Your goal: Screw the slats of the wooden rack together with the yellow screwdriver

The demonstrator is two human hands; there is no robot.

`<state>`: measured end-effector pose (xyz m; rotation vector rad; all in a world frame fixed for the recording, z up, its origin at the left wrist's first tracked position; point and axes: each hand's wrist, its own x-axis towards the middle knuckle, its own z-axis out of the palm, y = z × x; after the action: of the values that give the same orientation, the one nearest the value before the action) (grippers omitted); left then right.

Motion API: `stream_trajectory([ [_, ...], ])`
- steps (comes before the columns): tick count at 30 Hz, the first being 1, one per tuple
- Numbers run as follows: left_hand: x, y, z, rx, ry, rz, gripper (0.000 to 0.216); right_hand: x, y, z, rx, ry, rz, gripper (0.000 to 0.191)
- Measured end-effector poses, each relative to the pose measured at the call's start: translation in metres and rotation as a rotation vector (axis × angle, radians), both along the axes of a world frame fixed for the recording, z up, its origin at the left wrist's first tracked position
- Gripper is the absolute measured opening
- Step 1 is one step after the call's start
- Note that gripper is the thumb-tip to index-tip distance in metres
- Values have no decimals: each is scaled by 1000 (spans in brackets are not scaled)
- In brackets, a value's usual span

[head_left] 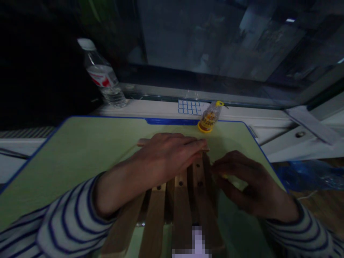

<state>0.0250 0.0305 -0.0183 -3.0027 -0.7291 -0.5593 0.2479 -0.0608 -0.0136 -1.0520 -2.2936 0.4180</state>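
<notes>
A slatted wooden piece (182,215) with several long slats and dark screw holes lies in front of me. Across its far end rests my left hand (166,152), palm down with the fingers stretched out to the right; the thumb is hidden. My right hand (242,179) is beside the right edge of the slats, thumb and fingers pinched together. A small yellow bit shows at these fingertips, too blurred and covered to name. Whether the right fingertips touch the wood, I cannot tell.
The slats lie on a pale green table (88,143) with a blue rim. At its far edge stands a small clear container (211,116) with yellow ends. Behind, a water bottle (106,80) is on the sill by the dark window. Blue plastic (309,175) lies right.
</notes>
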Motion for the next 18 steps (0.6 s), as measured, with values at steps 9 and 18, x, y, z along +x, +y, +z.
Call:
stream_trajectory([
  [9, -12, -13, 26, 77, -89, -2, 31, 32, -41, -24, -180, -439, -546, 33],
  [18, -36, -20, -2, -419, -67, -154, 29, 23, -59, -55, -195, -494, -709, 43],
])
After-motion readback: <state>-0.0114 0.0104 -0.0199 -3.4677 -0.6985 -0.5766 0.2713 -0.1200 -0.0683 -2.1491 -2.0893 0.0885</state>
